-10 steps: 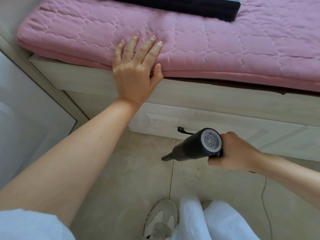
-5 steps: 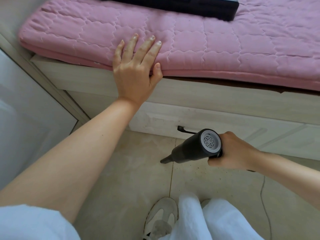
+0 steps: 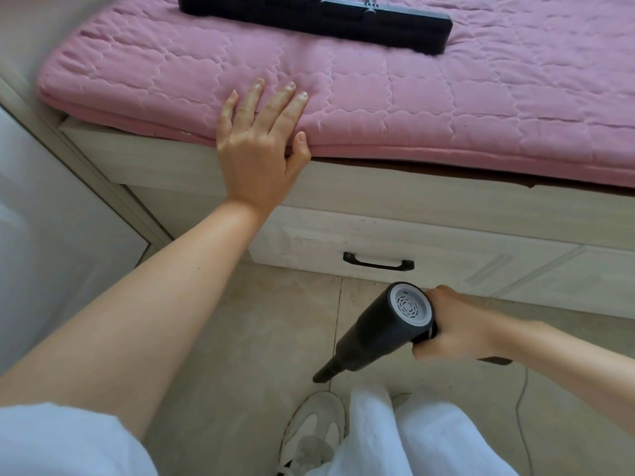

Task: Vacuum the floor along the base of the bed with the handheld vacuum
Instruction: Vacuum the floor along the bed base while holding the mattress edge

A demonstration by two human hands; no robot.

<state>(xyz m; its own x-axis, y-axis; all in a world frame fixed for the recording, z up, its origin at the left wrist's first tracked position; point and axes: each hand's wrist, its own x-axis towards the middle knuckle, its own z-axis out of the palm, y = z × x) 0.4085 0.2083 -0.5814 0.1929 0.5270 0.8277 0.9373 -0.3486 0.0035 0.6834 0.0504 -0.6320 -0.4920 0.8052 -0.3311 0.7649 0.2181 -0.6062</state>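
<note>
handheld vacuum (image 3: 381, 333) drawn back from bed base, drawer handle (image 3: 378, 262) uncovered

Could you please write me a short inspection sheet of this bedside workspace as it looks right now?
Surface: beige floor tiles, lightly speckled with dirt near the bed base.
Job's things: handheld vacuum, nozzle angled down at a tile joint, short of the base.
Clutter: black flat tool lying on the pink quilted pad.
Grippers: left hand flat on the pad's edge, empty; right hand wrapped around the vacuum's grip.
Cables: thin pale cord on the floor at right.
Surroundings: drawer with black handle; white shoe.
</note>
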